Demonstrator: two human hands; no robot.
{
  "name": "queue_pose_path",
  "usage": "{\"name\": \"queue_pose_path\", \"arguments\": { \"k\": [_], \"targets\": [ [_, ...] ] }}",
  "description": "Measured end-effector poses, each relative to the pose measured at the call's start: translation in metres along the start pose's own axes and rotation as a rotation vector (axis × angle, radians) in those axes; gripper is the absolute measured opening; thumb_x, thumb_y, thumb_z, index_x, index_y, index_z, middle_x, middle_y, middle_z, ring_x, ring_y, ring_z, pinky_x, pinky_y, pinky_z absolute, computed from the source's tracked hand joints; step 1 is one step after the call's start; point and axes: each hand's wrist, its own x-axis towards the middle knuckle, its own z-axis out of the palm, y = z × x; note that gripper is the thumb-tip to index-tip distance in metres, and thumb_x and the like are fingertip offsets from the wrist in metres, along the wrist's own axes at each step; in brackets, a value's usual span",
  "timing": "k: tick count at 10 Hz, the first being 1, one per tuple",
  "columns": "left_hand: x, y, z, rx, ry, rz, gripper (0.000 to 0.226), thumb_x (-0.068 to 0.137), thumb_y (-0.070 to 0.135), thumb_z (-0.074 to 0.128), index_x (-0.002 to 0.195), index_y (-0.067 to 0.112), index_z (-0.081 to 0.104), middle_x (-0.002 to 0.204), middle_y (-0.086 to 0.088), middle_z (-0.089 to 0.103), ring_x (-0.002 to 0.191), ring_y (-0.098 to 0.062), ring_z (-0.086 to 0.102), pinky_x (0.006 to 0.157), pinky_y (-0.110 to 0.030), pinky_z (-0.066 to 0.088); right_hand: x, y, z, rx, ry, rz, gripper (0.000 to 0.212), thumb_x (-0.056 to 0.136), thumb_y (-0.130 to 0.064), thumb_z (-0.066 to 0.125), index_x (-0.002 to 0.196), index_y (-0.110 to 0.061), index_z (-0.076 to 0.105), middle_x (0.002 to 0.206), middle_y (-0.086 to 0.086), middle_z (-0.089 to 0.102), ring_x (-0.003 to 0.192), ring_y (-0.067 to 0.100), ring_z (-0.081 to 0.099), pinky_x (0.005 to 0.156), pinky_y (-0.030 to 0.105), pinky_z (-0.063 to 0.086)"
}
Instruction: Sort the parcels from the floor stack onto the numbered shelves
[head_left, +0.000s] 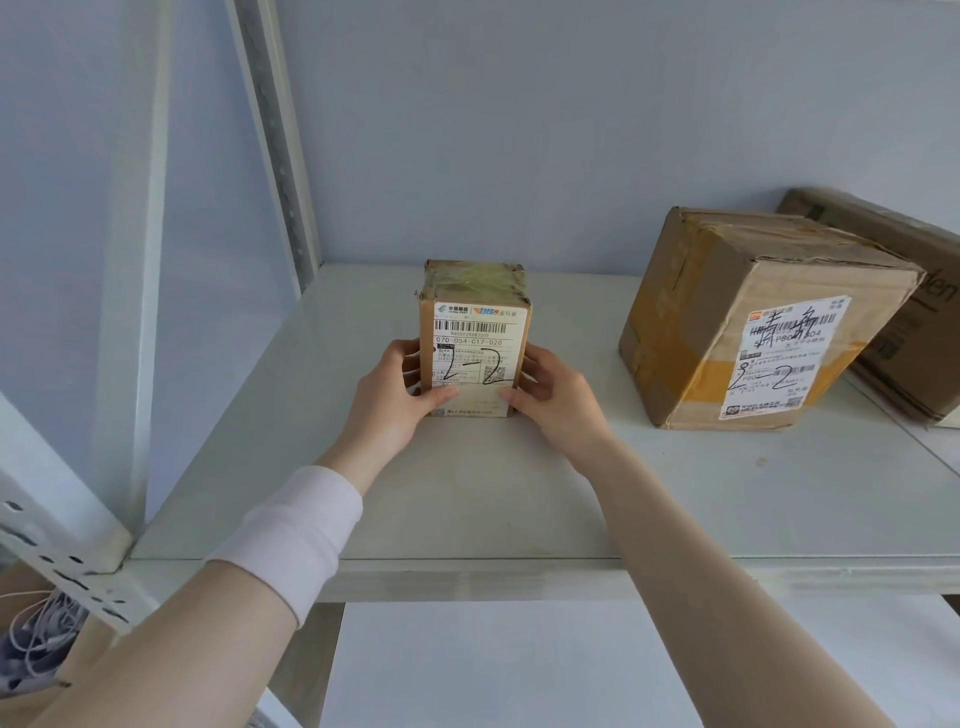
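Note:
A small taped cardboard parcel (475, 332) stands upright on the white shelf (467, 509), its shipping label facing me with "2-2" handwritten on it. My left hand (397, 397) grips its left side, thumb on the front label. My right hand (553, 400) grips its right side, thumb on the lower front. The parcel's base rests on the shelf board.
A larger brown box (748, 317) also marked "2-2" sits on the shelf to the right, with another carton (914, 312) behind it. A perforated steel upright (280, 150) stands at the back left. Loose white cables (36, 634) lie lower left.

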Motion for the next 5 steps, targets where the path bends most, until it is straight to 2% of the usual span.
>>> {"name": "queue_pose_path", "arguments": {
  "k": [2,3,4,5],
  "targets": [
    [-0.0012,-0.0003,0.0012,-0.02,0.004,0.015,0.055,0.08,0.014,0.073,0.127,0.007,0.046,0.129,-0.004,0.059,0.114,-0.014,0.056,0.075,-0.001,0.031,0.0002,0.0052,-0.0003,-0.006,-0.002,-0.008,0.065,0.084,0.006,0.062,0.143,-0.009,0.038,0.134,0.01,0.055,0.121,0.021,0.055,0.105,0.041,0.043],
    [-0.0019,-0.0012,0.0021,-0.04,-0.005,0.011,0.057,0.08,0.012,0.073,0.129,0.006,0.045,0.13,-0.005,0.058,0.114,-0.014,0.056,0.075,0.002,0.031,-0.0004,0.0054,-0.0007,-0.02,-0.004,-0.005,0.066,0.084,0.004,0.062,0.143,-0.011,0.037,0.136,0.009,0.054,0.122,0.02,0.055,0.105,0.041,0.043],
    [-0.0024,-0.003,0.0033,-0.071,-0.01,0.022,0.059,0.081,0.012,0.072,0.131,0.008,0.043,0.133,-0.003,0.056,0.119,-0.015,0.055,0.082,-0.005,0.036,0.0005,0.0068,-0.0004,-0.046,-0.014,-0.008,0.068,0.084,-0.001,0.064,0.144,-0.011,0.035,0.138,0.008,0.052,0.125,0.02,0.053,0.106,0.043,0.042],
    [-0.0047,-0.004,0.0027,-0.076,-0.019,-0.004,0.065,0.078,0.015,0.074,0.135,0.01,0.041,0.133,-0.002,0.056,0.121,-0.016,0.055,0.095,-0.02,0.042,-0.0011,0.0067,0.0005,-0.101,0.032,0.033,0.073,0.084,-0.008,0.067,0.146,-0.007,0.028,0.143,0.009,0.047,0.128,0.02,0.049,0.108,0.04,0.04]
  ]
}}
